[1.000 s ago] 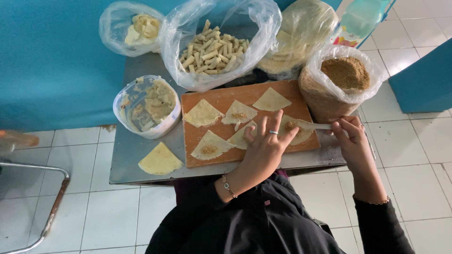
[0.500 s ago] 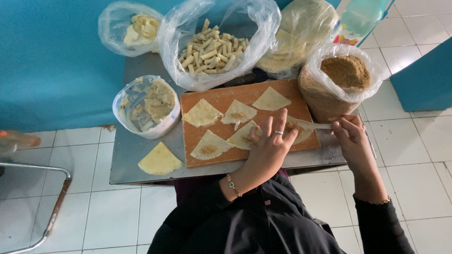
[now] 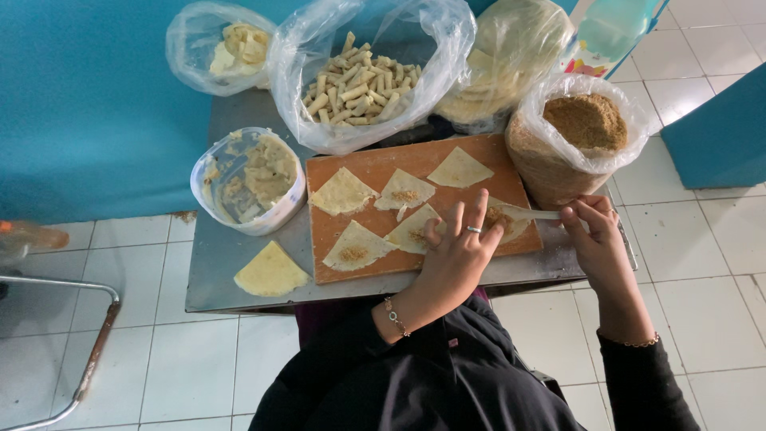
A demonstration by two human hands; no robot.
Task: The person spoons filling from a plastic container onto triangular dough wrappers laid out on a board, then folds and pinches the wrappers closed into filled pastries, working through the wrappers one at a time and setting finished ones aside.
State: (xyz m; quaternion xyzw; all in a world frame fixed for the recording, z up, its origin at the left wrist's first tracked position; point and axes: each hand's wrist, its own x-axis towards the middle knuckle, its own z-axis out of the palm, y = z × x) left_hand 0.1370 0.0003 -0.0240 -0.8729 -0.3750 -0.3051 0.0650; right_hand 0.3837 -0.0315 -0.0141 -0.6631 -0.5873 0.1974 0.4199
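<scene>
My left hand (image 3: 455,255) lies open, fingers spread on a triangular wrapper (image 3: 415,231) on the wooden board (image 3: 375,164). At three o'clock, my right hand (image 3: 597,239) pinches a spoon (image 3: 531,213), its tip on the wrapper's brown filling (image 3: 499,217).

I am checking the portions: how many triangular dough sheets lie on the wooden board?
6: three in the back row, three in front, two partly hidden by the left hand; more may be hidden.

Bright, even daylight, soft faint shadows, sharp focus, slight wide-angle edge distortion.
</scene>
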